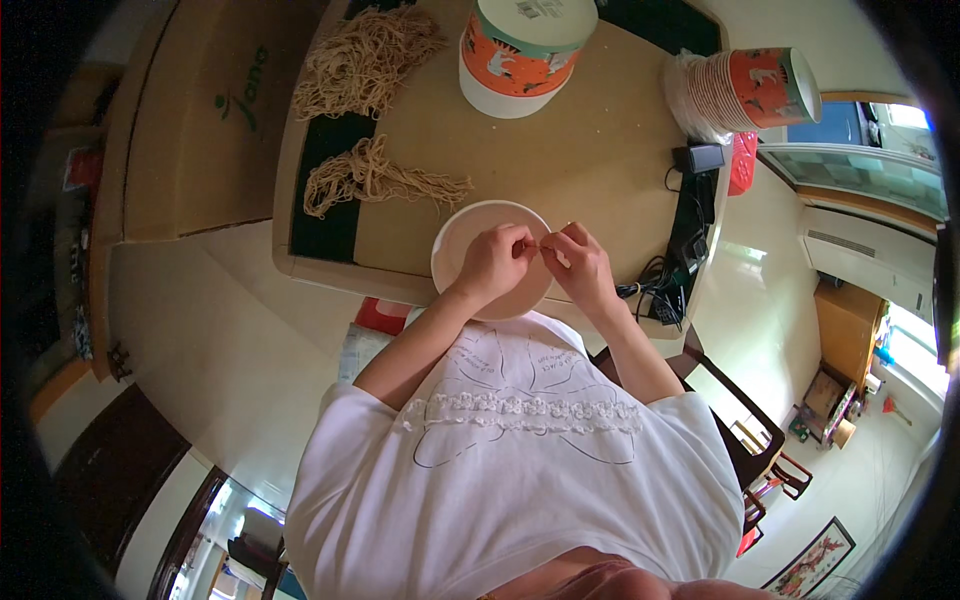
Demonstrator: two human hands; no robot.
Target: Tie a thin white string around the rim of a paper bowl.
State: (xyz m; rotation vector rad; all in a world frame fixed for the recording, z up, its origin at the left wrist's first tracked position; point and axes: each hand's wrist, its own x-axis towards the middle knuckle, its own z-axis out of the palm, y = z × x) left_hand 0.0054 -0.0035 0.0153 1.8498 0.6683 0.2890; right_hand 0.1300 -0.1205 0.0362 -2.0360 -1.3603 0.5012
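My left hand [490, 266] and my right hand [584, 268] are close together over a round white paper tub [447, 245] at the table's near edge. Both have their fingertips pinched, almost meeting above the tub's right rim. Whatever lies between them is too small to make out. Beyond the tub, to the left, lies a loose bundle of beige cord [375, 180]. Farther back is a larger tangled heap of the same cord [362, 62].
Orange-patterned paper tubs [520, 62] stand at the table's far side. Another nested stack [745, 90], partly in clear plastic, lies far right. Black adapters [698, 158] and cables [655, 285] line the right edge. A large cardboard box [205, 130] is at left, a dark chair [745, 400] at right.
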